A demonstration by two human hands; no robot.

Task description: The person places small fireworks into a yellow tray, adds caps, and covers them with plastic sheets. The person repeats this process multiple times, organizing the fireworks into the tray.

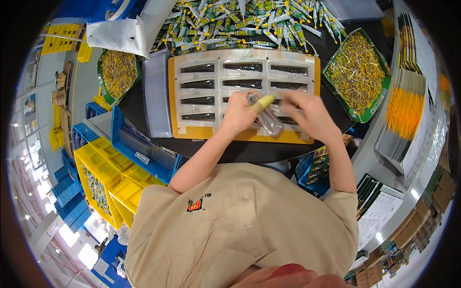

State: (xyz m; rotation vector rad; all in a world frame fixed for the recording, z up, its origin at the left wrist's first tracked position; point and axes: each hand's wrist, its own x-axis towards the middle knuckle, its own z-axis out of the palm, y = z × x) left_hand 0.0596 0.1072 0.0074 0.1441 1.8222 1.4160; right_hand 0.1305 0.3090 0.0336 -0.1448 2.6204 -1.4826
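My left hand (240, 111), a yellow cover on one finger, holds several clear plastic blister shells (270, 123) over a board with a yellow rim (223, 134). Rows of clear trays fill the board, and dark ridged tapered pieces (242, 84) lie in them. Just right of the shells, my right hand (306, 109) hovers over the board's right side, blurred, its fingers bent; whether it holds a small thing cannot be told. My hands hide some of the lower trays.
Small tubes with yellow tips (245, 32) are heaped beyond the board. Green boxes of yellow-headed pieces stand at the left (118, 75) and right (354, 72). A stack of clear plastic sheets (157, 95) adjoins the board's left edge. A blue bin (140, 151) sits at lower left.
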